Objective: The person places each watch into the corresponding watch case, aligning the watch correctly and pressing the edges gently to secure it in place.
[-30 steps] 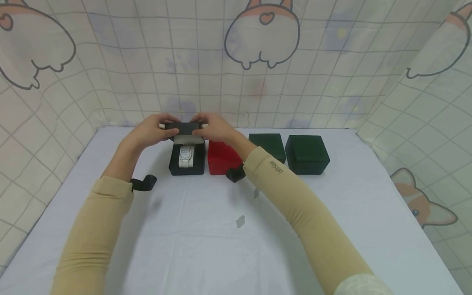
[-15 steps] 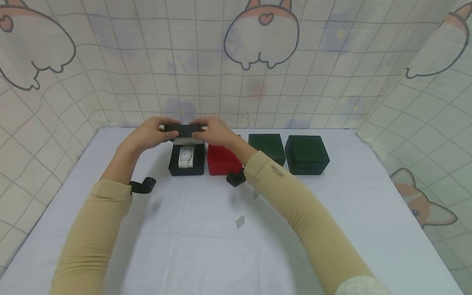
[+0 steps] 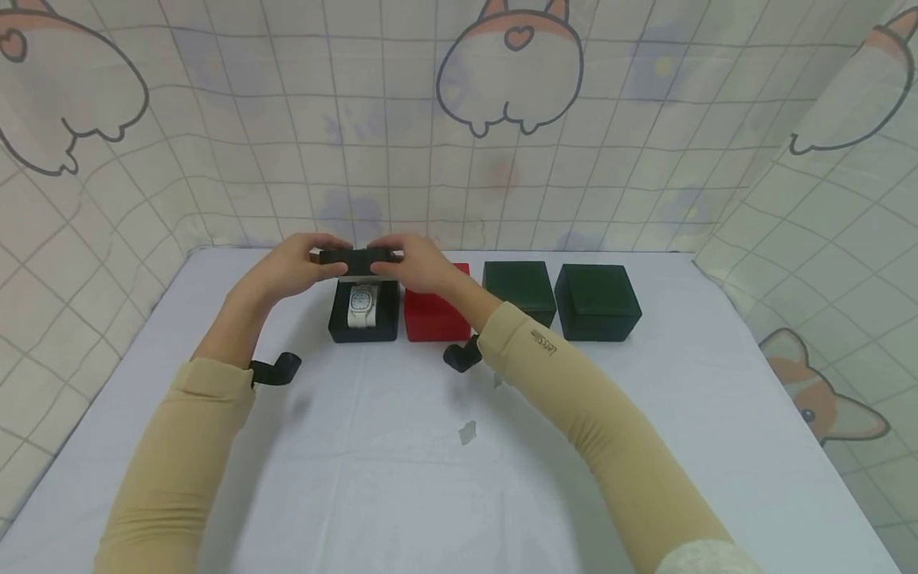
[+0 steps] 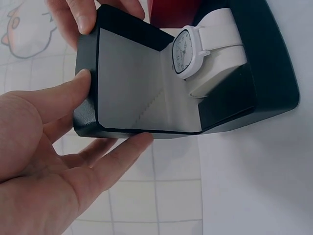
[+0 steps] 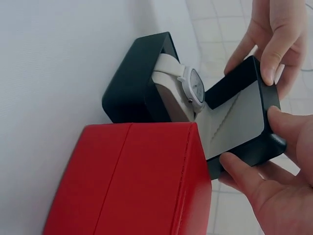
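A dark watch box [image 3: 387, 323] sits on the table with its hinged lid [image 3: 360, 263] raised. Inside it, a white wristwatch [image 3: 362, 303] is wrapped round a pale cushion [image 4: 222, 73]. My left hand [image 3: 294, 263] pinches the lid's left side between thumb and fingers. At the opposite side my right hand [image 3: 416, 265] pinches the same lid. The pale lining [image 4: 129, 78] of the lid shows in the left wrist view. In the right wrist view, the right hand's thumb presses the lid's outer face while a finger lies along its side.
Right beside the watch box stands a closed red box [image 3: 433, 319], partly behind my right forearm. Two closed dark green boxes, one nearer [image 3: 519, 287] and one farther right [image 3: 598, 299], continue the row. A patterned cloth wall [image 3: 459, 183] rises behind the white table [image 3: 402, 478].
Both hands have come slightly down and toward me, tilting the lid forward over the box. Less of its pale lining shows in the head view. The other boxes have stayed put.
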Tool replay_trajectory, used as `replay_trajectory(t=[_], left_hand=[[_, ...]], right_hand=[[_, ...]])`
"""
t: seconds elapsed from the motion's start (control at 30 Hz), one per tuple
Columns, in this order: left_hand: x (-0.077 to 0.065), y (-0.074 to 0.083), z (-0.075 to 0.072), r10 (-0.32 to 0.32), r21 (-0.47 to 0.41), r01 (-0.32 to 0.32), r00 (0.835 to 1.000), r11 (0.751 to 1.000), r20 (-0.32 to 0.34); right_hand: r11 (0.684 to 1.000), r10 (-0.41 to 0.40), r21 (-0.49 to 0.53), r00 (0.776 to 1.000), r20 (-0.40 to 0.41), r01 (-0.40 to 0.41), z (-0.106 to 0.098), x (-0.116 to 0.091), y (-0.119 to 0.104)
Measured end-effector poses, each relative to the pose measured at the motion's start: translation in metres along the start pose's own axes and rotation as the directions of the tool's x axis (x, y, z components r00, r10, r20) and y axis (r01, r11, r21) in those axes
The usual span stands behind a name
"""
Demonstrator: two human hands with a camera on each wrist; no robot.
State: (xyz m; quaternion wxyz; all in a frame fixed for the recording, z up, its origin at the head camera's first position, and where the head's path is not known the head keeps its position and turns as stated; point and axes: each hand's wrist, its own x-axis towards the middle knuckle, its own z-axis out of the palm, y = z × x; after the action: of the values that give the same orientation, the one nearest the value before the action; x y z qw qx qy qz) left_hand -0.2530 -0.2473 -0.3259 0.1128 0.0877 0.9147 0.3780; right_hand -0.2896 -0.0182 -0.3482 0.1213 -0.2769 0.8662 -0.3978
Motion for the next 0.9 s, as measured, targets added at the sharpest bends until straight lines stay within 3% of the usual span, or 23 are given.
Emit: replay_trajectory(t=[0.17,0.9], left_hand=[[-0.003,0.000,0.003,-0.007,-0.021,0.007,1.000,1.000,-0.004],[-0.010,-0.011,0.006,0.022,0.034,-0.020,0.999,0.999,-0.049]], right_hand=[[1.000,-0.015,-0.007,1.000,-0.002,0.015,0.003,-0.002,0.000],[0.995,-0.048,-0.084,0.999,0.001,0.048,0.013,-0.012,-0.002]])
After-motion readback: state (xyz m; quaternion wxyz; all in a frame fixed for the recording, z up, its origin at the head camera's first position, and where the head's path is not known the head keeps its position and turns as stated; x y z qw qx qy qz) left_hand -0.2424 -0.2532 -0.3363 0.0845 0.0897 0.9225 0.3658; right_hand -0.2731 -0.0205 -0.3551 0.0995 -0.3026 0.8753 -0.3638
